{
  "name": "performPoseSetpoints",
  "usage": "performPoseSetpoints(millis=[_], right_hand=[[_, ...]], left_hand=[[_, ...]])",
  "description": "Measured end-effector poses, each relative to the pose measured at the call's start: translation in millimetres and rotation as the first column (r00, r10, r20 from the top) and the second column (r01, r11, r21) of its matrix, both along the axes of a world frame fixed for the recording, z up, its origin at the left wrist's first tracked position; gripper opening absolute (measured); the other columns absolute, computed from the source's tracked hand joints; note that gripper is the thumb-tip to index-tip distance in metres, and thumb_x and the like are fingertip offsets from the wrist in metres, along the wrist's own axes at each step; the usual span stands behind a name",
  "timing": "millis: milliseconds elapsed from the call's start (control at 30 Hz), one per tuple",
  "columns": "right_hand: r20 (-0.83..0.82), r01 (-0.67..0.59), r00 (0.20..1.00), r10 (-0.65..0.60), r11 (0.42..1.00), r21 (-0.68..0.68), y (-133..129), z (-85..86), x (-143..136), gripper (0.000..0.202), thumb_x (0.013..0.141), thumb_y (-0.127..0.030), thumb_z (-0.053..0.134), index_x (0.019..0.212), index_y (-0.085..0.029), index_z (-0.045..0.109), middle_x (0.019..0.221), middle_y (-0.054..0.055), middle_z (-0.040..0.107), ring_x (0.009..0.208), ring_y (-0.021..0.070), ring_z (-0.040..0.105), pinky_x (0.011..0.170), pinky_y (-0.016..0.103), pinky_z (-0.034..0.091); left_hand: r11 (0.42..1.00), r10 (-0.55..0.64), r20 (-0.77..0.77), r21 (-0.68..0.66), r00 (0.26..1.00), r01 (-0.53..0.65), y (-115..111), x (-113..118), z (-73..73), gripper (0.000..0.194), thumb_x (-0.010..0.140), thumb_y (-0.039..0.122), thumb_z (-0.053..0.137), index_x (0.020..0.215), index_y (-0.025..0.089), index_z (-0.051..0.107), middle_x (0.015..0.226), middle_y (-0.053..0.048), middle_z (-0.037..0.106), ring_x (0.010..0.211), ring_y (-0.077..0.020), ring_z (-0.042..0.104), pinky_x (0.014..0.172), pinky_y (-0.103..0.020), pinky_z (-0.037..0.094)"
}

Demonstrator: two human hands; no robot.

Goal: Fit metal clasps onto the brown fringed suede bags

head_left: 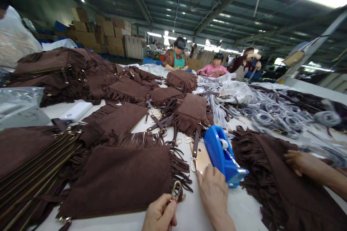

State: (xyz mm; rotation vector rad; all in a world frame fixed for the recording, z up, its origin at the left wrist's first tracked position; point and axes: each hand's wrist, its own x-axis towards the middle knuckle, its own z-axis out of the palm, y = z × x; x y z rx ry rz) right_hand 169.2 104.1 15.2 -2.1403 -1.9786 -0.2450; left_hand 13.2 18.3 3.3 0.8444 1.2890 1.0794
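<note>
My left hand (159, 216) pinches a gold metal clasp (176, 189) at the fringed edge of a brown suede bag (119, 180) lying flat in front of me. Lying flat on the white table, my right hand (214, 195) holds nothing. Its fingertips rest by a gold phone (202, 157) and a blue tape dispenser (222, 155). A brown strap with a gold snap hook (194, 151) lies across the phone.
A co-worker's hand (298, 161) rests on a fringed brown bag (273, 177) at right. Zippered brown bags (29, 166) are stacked at left, more bags (62, 68) piled behind. Plastic-wrapped straps (271, 112) cover the right side. Three people (177, 59) work at the far end.
</note>
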Motion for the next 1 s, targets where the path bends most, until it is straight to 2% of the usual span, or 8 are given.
performPoseSetpoints(millis=[67,200,400,600,733,833,900,1000], right_hand=[[0.112,0.050,0.993,-0.044,0.997,-0.051,2,0.4,-9,0.025,0.087,-0.034,0.046,0.092,-0.011,0.055,0.087,0.014,0.052,0.085,0.0304,0.053,0.060,0.035,0.042],[0.134,0.112,0.986,-0.098,0.988,-0.103,3,3.8,-22,0.024,0.083,-0.034,0.052,0.094,-0.013,0.055,0.090,0.013,0.053,0.088,0.0313,0.055,0.060,0.034,0.043],[0.169,0.071,0.985,-0.043,0.984,-0.164,16,13.2,-19,0.043,0.081,-0.037,0.053,0.107,-0.003,0.051,0.086,0.021,0.059,0.081,0.0338,0.059,0.065,0.038,0.044],[0.155,-0.070,0.981,0.113,0.964,-0.258,19,21.0,-22,0.037,0.075,-0.012,0.047,0.107,0.005,0.049,0.087,0.026,0.062,0.084,0.0341,0.061,0.072,0.039,0.044],[0.059,-0.118,0.988,0.143,0.942,-0.315,23,32.6,-17,0.036,0.076,0.000,0.034,0.109,0.006,0.046,0.085,0.027,0.064,0.082,0.0332,0.063,0.071,0.039,0.044],[-0.076,-0.107,0.993,0.085,0.930,-0.352,35,43.1,0,0.021,0.079,-0.006,0.039,0.094,-0.002,0.053,0.083,0.027,0.063,0.084,0.0367,0.062,0.073,0.046,0.043],[-0.226,-0.111,0.974,0.026,0.921,-0.374,43,47.9,14,0.009,0.078,-0.017,0.048,0.077,-0.010,0.054,0.079,0.023,0.063,0.085,0.0378,0.061,0.075,0.049,0.043],[-0.533,-0.143,0.839,-0.106,0.903,-0.404,42,49.1,32,0.024,0.080,-0.037,0.044,0.068,-0.018,0.048,0.073,0.013,0.062,0.077,0.0305,0.063,0.068,0.044,0.048]], left_hand=[[1.000,-0.008,0.005,-0.012,1.000,0.008,0,-1,0.0,0.054,0.066,0.067,0.053,0.076,0.015,0.058,0.045,0.004,0.047,0.035,-0.0051,0.032,0.038,-0.019,0.018],[0.999,-0.034,-0.006,-0.022,0.999,0.034,-3,-4,-1.2,0.051,0.066,0.065,0.053,0.073,0.014,0.056,0.044,0.004,0.046,0.037,-0.0060,0.033,0.038,-0.019,0.020],[0.998,-0.061,-0.020,-0.010,0.998,0.061,-5,-10,-1.3,0.042,0.071,0.056,0.047,0.073,0.015,0.053,0.046,0.004,0.047,0.035,-0.0054,0.032,0.038,-0.019,0.019],[0.995,-0.102,0.006,0.024,0.995,0.101,-6,-13,-7.8,0.037,0.073,0.052,0.044,0.075,0.015,0.051,0.047,0.005,0.046,0.036,-0.0062,0.032,0.039,-0.019,0.019],[0.979,-0.178,-0.123,0.076,0.976,0.188,-5,-16,-10.8,0.030,0.079,0.041,0.038,0.075,0.016,0.053,0.049,0.004,0.049,0.038,-0.0077,0.036,0.040,-0.019,0.024],[0.952,-0.252,-0.356,0.075,0.900,0.296,-2,-14,-5.3,0.024,0.080,0.028,0.037,0.071,0.016,0.055,0.051,0.001,0.053,0.047,-0.0110,0.047,0.047,-0.020,0.031],[0.924,-0.300,-0.552,0.035,0.778,0.381,2,-10,0.9,0.024,0.081,0.023,0.037,0.071,0.017,0.058,0.058,-0.002,0.059,0.057,-0.0146,0.055,0.054,-0.022,0.036],[0.869,-0.360,-0.741,-0.045,0.567,0.493,8,-1,9.7,0.024,0.083,0.020,0.037,0.083,0.017,0.061,0.078,-0.008,0.066,0.076,-0.0220,0.062,0.067,-0.029,0.043]])
